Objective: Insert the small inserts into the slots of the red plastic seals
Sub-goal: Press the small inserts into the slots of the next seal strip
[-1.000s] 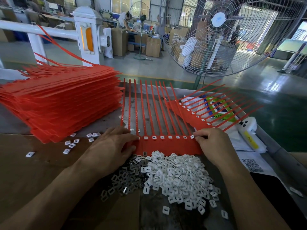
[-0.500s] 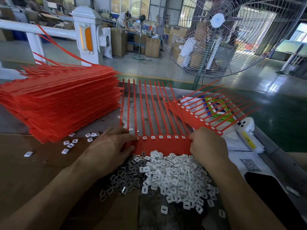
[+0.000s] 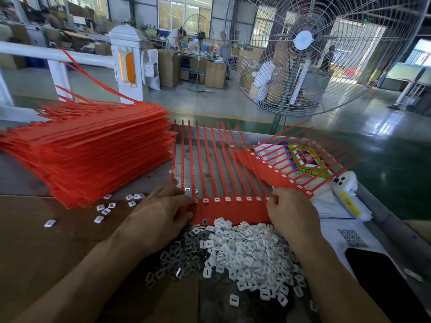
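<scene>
A red strip of joined plastic seals point(image 3: 231, 209) lies flat before me, its tails pointing away. White inserts sit in most of its slots. My left hand point(image 3: 161, 215) rests palm down on the strip's left end, fingers fairly straight. At the strip's right end my right hand point(image 3: 291, 210) has its fingertips curled down onto the slot row; whether it pinches an insert is hidden. A heap of white and grey inserts point(image 3: 238, 250) lies just in front of the strip, between my wrists.
A tall stack of red seal strips point(image 3: 93, 155) fills the left. A second filled strip point(image 3: 279, 169) lies angled at the right over papers. A few loose inserts point(image 3: 105, 209) lie left. A black phone point(image 3: 382, 276) and white tool point(image 3: 347, 192) sit right.
My right hand has slid a little left along the slot row. My left hand stays on the strip's left end.
</scene>
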The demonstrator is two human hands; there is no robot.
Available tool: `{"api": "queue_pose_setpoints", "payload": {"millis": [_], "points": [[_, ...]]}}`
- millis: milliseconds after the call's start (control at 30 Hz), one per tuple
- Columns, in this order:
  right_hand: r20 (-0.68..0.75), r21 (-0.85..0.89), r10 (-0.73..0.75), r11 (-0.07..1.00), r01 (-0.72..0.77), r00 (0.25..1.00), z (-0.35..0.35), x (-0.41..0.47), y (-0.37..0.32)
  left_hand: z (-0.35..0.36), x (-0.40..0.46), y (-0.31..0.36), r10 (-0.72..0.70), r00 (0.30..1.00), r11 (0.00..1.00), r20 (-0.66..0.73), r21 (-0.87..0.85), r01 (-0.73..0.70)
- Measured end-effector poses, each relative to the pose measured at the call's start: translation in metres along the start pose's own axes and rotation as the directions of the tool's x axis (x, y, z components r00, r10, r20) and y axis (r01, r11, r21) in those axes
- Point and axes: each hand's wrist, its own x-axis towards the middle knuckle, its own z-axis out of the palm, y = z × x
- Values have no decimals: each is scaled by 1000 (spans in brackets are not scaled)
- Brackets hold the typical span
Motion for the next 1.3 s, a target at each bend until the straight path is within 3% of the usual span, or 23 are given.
{"api": "queue_pose_setpoints", "payload": {"millis": [100, 200, 300, 367, 500, 633, 1000, 1300], "points": [[18, -10, 39, 999, -39, 999, 7, 5, 0, 0, -1, 0, -1, 1000, 1000, -3, -5, 1], [43, 209, 95, 973, -102, 995, 8, 8, 4, 0, -1, 0, -8, 1000, 1000, 2, -3, 8], [106, 530, 170, 824, -200, 980, 3, 11, 9, -1, -1, 1, -5, 1000, 1000, 2, 0, 5], [190, 634, 201, 722, -277, 961, 1, 12, 11, -2, -1, 2, -10, 1000, 1000, 13, 3, 10], [325, 640, 187, 678, -361, 927, 1, 11, 15, -3, -1, 3, -17, 999, 1000, 30, 9, 17], [360, 677, 103, 655, -336, 927, 2, 11, 17, -3, -2, 4, -30, 999, 999, 40, 22, 29], [199, 735, 80, 647, -203, 977, 5, 13, 15, -5, -2, 9, -86, 996, 996, 29, -34, 86], [154, 847, 163, 486, -215, 975, 6, 11, 12, -4, -4, 11, -111, 994, 992, 18, -56, 112]]}}
